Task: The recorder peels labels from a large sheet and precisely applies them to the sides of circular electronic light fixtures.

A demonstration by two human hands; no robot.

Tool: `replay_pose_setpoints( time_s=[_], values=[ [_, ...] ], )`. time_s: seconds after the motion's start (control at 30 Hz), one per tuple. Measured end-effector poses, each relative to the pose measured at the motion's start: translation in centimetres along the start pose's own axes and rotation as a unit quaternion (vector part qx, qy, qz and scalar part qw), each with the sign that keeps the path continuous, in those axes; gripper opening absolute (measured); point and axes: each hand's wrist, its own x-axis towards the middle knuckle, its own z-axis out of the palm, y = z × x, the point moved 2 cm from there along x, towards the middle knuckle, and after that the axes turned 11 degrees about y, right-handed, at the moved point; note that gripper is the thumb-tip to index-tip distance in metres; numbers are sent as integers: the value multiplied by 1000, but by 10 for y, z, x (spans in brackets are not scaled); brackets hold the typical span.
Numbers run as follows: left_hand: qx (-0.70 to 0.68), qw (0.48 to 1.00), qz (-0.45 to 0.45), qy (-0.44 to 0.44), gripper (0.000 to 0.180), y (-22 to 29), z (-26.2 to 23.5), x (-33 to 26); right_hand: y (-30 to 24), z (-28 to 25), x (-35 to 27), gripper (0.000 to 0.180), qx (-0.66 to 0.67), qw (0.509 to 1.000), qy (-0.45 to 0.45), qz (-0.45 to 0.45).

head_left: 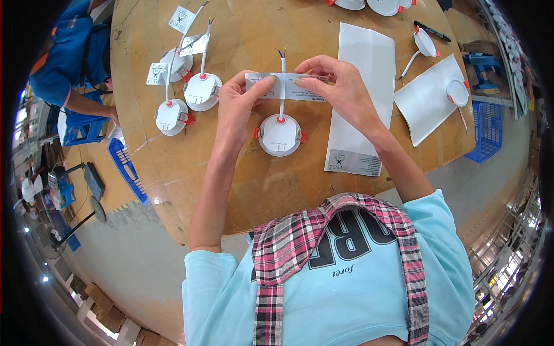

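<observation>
A white label strip (287, 86) is held pinched at either end by the left hand (239, 106) and right hand (337, 86), stretched flat across the white lead (282, 101) of a round downlight (280, 135) lying on the bench (254, 179), apparently so that it can fold round the lead squarely.

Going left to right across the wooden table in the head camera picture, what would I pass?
Three finished round white lamps with tagged cables → left hand → round white lamp under the hands → right hand → long white sheet → white bag with a lamp on it → blue crate.
</observation>
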Motion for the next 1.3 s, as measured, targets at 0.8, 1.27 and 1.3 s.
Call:
replay_pose_setpoints(
  time_s=[0.8, 1.27, 1.3],
  values=[
    [-52, 998, -21, -33, 13, -2, 2, 1, 7, -1, 0, 24, 8, 1000, 2, 6],
    [-51, 998, -13, -33, 13, -2, 4, -3, -6, -7, 14, 34, -126, 987, 4, -97],
    [-49, 998, -23, -39, 14, -3, 4, -3, -7, -3, 17, 34, -121, 989, -33, -77]
  ],
)
